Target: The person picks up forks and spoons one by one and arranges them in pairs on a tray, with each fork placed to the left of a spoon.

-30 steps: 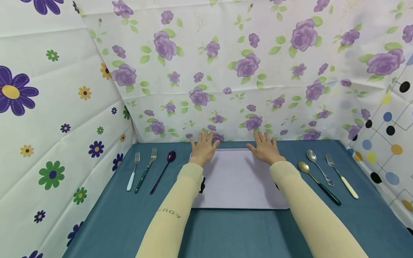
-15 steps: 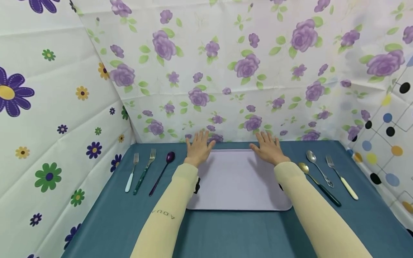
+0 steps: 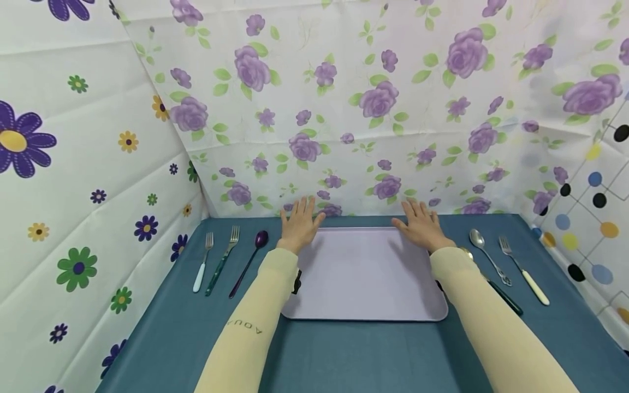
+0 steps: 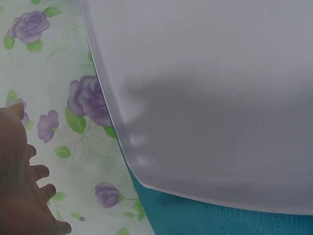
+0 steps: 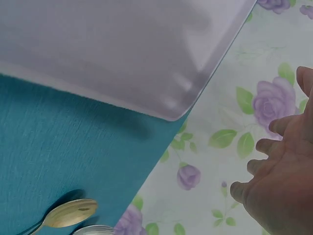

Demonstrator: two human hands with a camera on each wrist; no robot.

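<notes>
A pale lilac rectangular tray [image 3: 366, 278] lies on the blue-green tablecloth. My left hand [image 3: 298, 226] hovers over its far left corner, fingers straight and spread, holding nothing. Over the far right corner is my right hand [image 3: 420, 226], also flat with spread fingers and nothing in it. In the left wrist view the left hand [image 4: 22, 176] is at the left edge, apart from the tray [image 4: 205, 98]. The right wrist view has the right hand [image 5: 281, 166] away from the tray [image 5: 122, 54], whose surface carries soft hand shadows.
Left of the tray lie a light-handled fork [image 3: 202, 265], a green-handled fork [image 3: 223, 262] and a purple spoon [image 3: 250, 259]. On the right are a gold spoon [image 5: 73, 213], partly hidden by the sleeve, a silver spoon [image 3: 486, 254] and a cream-handled fork [image 3: 526, 275]. Flowered cloth [image 3: 304, 109] hangs behind.
Both hands have moved apart, the left one slightly leftward and the right one rightward. The right sleeve now covers part of the gold spoon. The tray and cutlery have stayed put.
</notes>
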